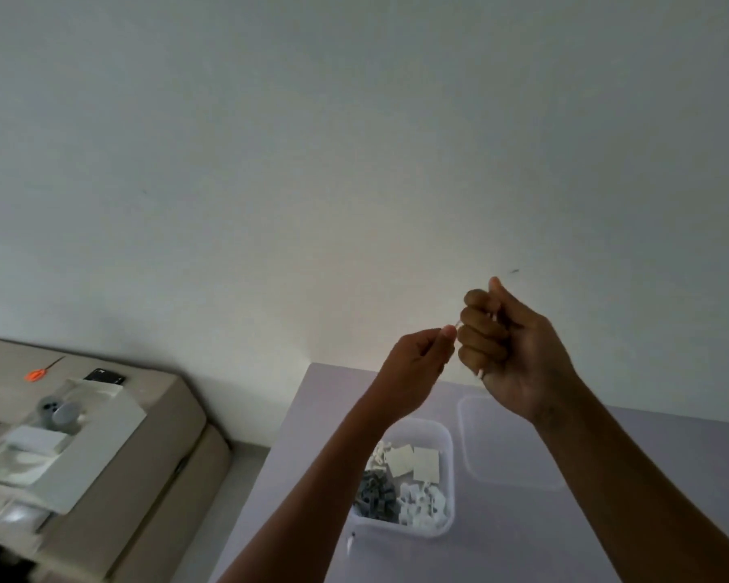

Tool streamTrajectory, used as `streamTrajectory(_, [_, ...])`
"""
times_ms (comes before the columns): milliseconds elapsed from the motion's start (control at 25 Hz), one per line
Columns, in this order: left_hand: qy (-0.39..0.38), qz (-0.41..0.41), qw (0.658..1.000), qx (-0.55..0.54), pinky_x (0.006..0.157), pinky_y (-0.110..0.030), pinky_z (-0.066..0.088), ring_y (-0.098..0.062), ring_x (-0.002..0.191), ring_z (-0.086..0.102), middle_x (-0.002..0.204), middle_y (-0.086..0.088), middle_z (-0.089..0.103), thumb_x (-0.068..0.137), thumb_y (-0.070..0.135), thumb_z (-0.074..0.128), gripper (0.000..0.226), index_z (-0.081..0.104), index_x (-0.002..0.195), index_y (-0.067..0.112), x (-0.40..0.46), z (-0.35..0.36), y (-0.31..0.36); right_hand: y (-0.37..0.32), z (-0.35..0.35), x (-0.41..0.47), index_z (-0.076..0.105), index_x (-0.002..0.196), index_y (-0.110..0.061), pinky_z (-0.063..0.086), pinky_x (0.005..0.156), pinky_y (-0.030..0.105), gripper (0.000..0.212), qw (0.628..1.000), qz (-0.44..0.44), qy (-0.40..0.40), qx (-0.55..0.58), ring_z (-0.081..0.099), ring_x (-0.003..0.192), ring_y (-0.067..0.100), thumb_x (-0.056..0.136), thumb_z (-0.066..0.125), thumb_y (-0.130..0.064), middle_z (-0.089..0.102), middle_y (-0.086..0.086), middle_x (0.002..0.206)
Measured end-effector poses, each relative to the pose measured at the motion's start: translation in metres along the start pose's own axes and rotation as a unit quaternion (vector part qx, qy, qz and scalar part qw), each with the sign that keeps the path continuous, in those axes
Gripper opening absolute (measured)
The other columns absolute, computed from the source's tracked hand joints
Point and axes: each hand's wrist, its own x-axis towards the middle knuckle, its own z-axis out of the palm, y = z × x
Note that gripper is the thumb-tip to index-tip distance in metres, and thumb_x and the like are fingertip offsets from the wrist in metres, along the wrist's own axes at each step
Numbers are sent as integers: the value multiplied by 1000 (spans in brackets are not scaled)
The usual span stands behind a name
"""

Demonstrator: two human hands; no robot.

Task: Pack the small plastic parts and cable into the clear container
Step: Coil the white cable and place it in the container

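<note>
White cable (455, 328): one, pinched by both hands | left hand (413, 372) | right hand (510, 351) | clear container (447, 439): one

Both hands (413, 368) (518, 351) raised above table (312, 456), air under them open down to the clear container (447, 439). Container already holds plastic parts (400, 490); lid (510, 443) lies just right. Left table strip bare; sofa clutter (60, 418) well apart.
</note>
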Motion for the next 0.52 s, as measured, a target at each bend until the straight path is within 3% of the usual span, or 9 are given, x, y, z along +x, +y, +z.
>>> streamTrajectory(80, [-70,-11,995,67,52,-24,30,-6,47,32,55,2,40,102,40,39,51,48,68,3,0,0,-1,-4,-5,13,46,73,-18,27,47,22,39,990,-127,43,43,21,51,11,103,33,-38,27,-3,60])
streamTrajectory(160, [-121,-4,985,121,54,-23,30,-7,48,33,56,1,40,101,44,40,53,48,66,5,-2,-1,0,-11,-20,27,45,73,-19,32,51,24,38,971,-212,110,-34,26,54,13,104,33,-37,30,-2,62])
streamTrajectory(200, [-128,4,982,136,54,-23,30,-8,48,32,56,0,40,100,45,42,55,49,67,2,-3,-3,1,-14,-30,33,42,71,-20,31,52,26,38,951,-238,152,-122,28,54,14,105,34,-34,31,-2,61])
streamTrajectory(280, [-115,31,981,153,54,-23,31,-8,48,33,54,-2,41,99,43,46,55,52,69,-3,-2,-10,4,-10,-51,42,37,67,-21,28,51,29,39,869,-247,212,-371,30,52,13,105,35,-28,34,-4,56])
streamTrajectory(360, [-85,65,983,149,53,-20,31,-5,48,35,52,2,42,99,34,51,47,56,68,-1,3,-18,7,6,-71,43,41,67,-19,31,53,31,39,794,-155,198,-553,36,52,13,104,38,-32,40,-6,55])
streamTrajectory(400, [-63,77,985,142,52,-18,30,-4,46,36,49,7,42,99,30,52,42,57,67,4,6,-22,8,15,-76,40,45,69,-16,33,54,31,40,791,-84,174,-581,38,52,13,103,38,-37,42,-5,56])
streamTrajectory(440, [-40,82,987,131,52,-15,29,-4,45,38,47,9,43,99,27,52,38,58,65,10,9,-25,8,23,-77,36,46,71,-14,34,53,29,43,810,-17,142,-569,38,52,14,102,36,-42,43,-2,56])
streamTrajectory(520, [3,63,994,90,51,-14,29,-3,44,38,45,13,43,100,27,51,36,57,66,17,16,-26,4,30,-70,27,41,66,-13,32,48,26,50,877,69,72,-470,33,48,15,100,30,-49,37,1,53])
